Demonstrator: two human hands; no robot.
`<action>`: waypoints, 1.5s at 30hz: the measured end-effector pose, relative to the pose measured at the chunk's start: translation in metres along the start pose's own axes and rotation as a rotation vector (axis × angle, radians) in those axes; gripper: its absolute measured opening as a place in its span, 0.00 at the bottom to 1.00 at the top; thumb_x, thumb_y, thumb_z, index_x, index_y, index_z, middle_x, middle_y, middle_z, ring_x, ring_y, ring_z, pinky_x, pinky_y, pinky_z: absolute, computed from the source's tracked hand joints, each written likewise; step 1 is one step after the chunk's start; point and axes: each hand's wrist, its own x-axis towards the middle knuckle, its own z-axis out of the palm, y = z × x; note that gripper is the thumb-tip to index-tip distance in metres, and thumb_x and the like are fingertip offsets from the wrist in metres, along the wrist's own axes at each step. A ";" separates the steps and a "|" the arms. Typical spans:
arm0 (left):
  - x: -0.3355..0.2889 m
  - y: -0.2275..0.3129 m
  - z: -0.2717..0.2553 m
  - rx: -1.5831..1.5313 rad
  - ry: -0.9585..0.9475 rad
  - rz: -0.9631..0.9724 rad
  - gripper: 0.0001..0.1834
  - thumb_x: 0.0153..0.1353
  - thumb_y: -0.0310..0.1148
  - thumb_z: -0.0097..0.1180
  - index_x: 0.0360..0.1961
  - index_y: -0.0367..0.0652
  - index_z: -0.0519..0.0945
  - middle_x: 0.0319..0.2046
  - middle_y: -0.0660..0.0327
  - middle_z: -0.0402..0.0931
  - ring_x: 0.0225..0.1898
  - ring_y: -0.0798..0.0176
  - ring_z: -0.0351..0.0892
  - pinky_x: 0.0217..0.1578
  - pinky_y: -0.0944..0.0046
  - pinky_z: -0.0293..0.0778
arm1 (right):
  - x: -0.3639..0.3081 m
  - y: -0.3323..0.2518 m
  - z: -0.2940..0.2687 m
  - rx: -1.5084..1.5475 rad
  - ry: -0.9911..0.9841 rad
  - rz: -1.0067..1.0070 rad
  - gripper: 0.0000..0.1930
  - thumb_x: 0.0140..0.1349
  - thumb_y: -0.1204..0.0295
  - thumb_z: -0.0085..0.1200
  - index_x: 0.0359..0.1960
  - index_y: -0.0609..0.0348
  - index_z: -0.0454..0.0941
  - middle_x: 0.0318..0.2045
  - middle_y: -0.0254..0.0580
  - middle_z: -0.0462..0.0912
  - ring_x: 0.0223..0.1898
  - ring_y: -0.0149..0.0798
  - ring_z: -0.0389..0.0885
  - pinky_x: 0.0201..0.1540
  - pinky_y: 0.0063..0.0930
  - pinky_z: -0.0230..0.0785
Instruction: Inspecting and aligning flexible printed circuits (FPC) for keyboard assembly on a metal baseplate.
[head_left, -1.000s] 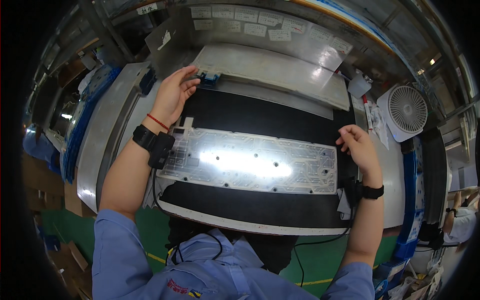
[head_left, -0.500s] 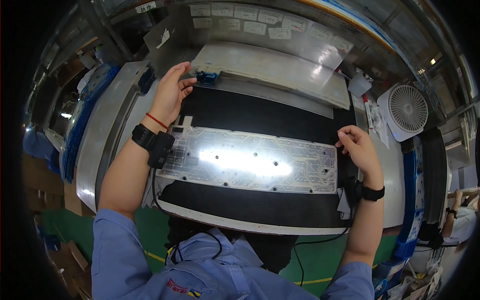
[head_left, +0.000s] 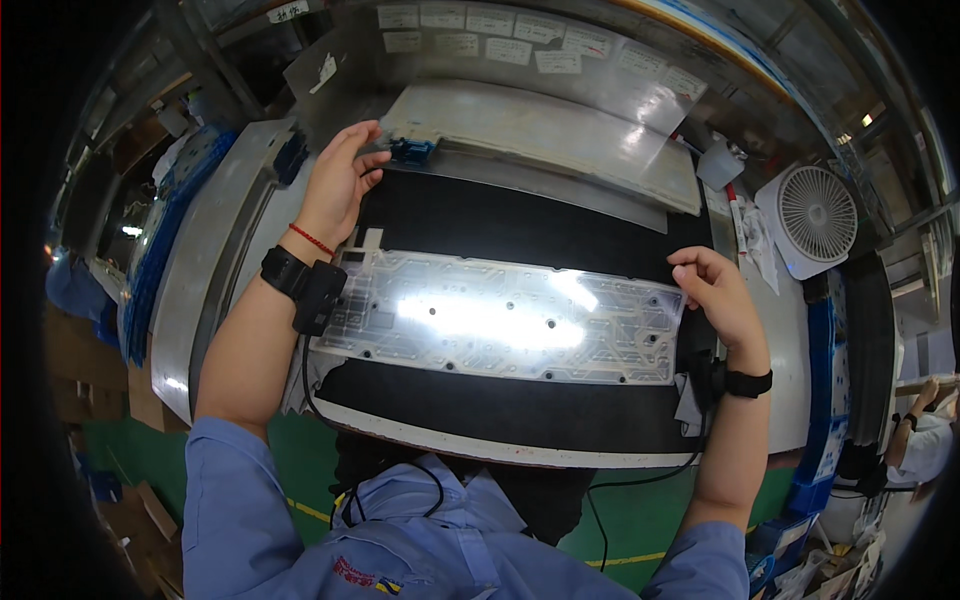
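Observation:
A clear keyboard membrane sheet (head_left: 480,345), printed with fine traces and dotted with several dark round spots, lies across a black mat (head_left: 520,225). Its far right corner is pinched between the thumb and fingers of my right hand (head_left: 715,290), and that corner looks slightly raised. Holding nothing, my left hand (head_left: 343,180) hovers beyond the sheet's far left end with fingers apart. Its fingertips are nearest a small blue part (head_left: 410,150) at the edge of a metal plate. A narrow tail (head_left: 374,238) sticks out of the sheet beside my left wrist.
Behind the mat stands a raised metal plate (head_left: 540,125), with a labelled clear panel (head_left: 480,45) above it. To the right are a white fan (head_left: 815,220), a white bottle (head_left: 720,163) and a red pen (head_left: 731,192). Another person (head_left: 920,445) is at far right.
The sheet's far right corner has lifted and shifted slightly right with my right hand, which has moved a little farther away. My left hand is nearly still.

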 end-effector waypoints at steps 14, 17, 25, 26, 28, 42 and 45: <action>0.005 0.004 -0.007 0.040 -0.151 -0.097 0.20 0.71 0.44 0.37 0.47 0.39 0.73 0.40 0.60 0.77 0.34 0.71 0.74 0.38 0.71 0.70 | 0.008 0.013 -0.007 0.162 0.230 -0.089 0.02 0.64 0.76 0.49 0.36 0.57 0.75 0.25 0.27 0.76 0.25 0.21 0.72 0.28 0.14 0.64; -0.001 0.005 0.000 0.038 -0.252 -0.189 0.23 0.71 0.48 0.35 0.48 0.39 0.73 0.40 0.59 0.78 0.32 0.70 0.74 0.37 0.71 0.70 | 0.010 0.016 -0.010 0.181 0.302 -0.056 0.03 0.64 0.75 0.49 0.38 0.57 0.74 0.27 0.28 0.76 0.26 0.21 0.73 0.29 0.15 0.65; -0.004 0.004 0.007 0.196 -0.298 -0.170 0.14 0.70 0.39 0.40 0.46 0.43 0.73 0.43 0.62 0.77 0.36 0.72 0.75 0.36 0.74 0.71 | 0.011 0.018 -0.013 0.260 0.390 -0.043 0.07 0.66 0.74 0.47 0.44 0.58 0.73 0.30 0.29 0.77 0.26 0.23 0.74 0.29 0.15 0.65; -0.005 0.005 0.007 0.200 -0.292 -0.171 0.12 0.70 0.38 0.41 0.45 0.44 0.74 0.43 0.62 0.77 0.36 0.72 0.75 0.36 0.74 0.71 | 0.011 0.019 -0.011 0.282 0.407 -0.061 0.08 0.66 0.74 0.47 0.45 0.59 0.73 0.30 0.29 0.77 0.26 0.23 0.74 0.29 0.15 0.65; -0.007 0.007 0.010 0.128 -0.254 -0.156 0.11 0.70 0.36 0.40 0.44 0.44 0.74 0.45 0.62 0.77 0.37 0.72 0.75 0.37 0.74 0.72 | 0.012 0.019 -0.010 0.324 0.443 -0.099 0.09 0.67 0.72 0.46 0.46 0.59 0.72 0.31 0.29 0.77 0.26 0.23 0.74 0.29 0.15 0.65; -0.001 0.005 0.004 0.010 -0.178 -0.132 0.12 0.70 0.34 0.40 0.46 0.41 0.73 0.47 0.61 0.77 0.40 0.68 0.78 0.41 0.71 0.74 | 0.012 0.014 -0.010 0.323 0.429 -0.061 0.09 0.68 0.67 0.46 0.38 0.58 0.77 0.25 0.25 0.77 0.22 0.18 0.71 0.24 0.12 0.60; -0.002 0.005 0.003 0.014 -0.163 -0.131 0.13 0.70 0.34 0.40 0.47 0.40 0.73 0.46 0.60 0.77 0.40 0.68 0.78 0.41 0.71 0.74 | 0.012 0.014 -0.009 0.326 0.436 -0.069 0.09 0.68 0.67 0.46 0.38 0.58 0.77 0.25 0.25 0.77 0.22 0.17 0.71 0.23 0.11 0.60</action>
